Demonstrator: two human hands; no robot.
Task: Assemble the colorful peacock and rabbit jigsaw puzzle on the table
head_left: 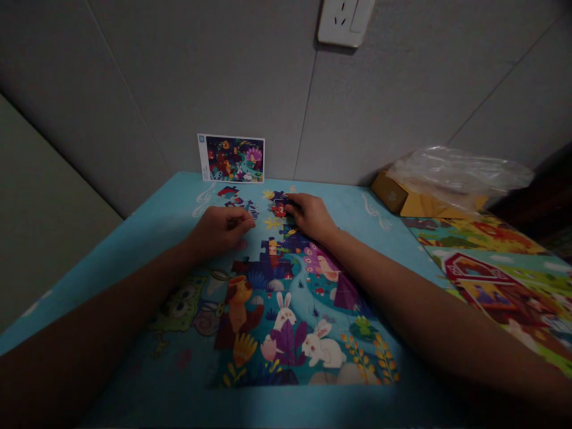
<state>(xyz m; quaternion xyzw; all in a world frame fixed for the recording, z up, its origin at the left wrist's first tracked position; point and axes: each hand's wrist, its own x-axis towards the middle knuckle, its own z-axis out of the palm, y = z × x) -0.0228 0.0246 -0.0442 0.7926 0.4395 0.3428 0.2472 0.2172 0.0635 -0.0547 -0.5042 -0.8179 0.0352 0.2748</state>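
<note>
A partly joined jigsaw puzzle (286, 322) lies on the blue table, showing rabbits, a fox-like animal, a pink bird and a stream. My right hand (313, 217) is beyond its upper edge, thumb and fingers closed around a dark puzzle piece (279, 207) with a red figure. My left hand (221, 231) hovers left of it, fingers curled and thumb against the index finger; no piece shows in it. Several loose puzzle pieces (241, 205) lie just beyond my left hand. Leaning on the wall behind them is a picture card (235, 159) with the same scene.
The light-blue table (147, 223) carries printed cartoon figures and meets a grey wall with a socket (345, 22). On the right, a second puzzle with a red barn (487, 280) lies below a yellow box (429, 204) and a clear plastic bag (465, 170).
</note>
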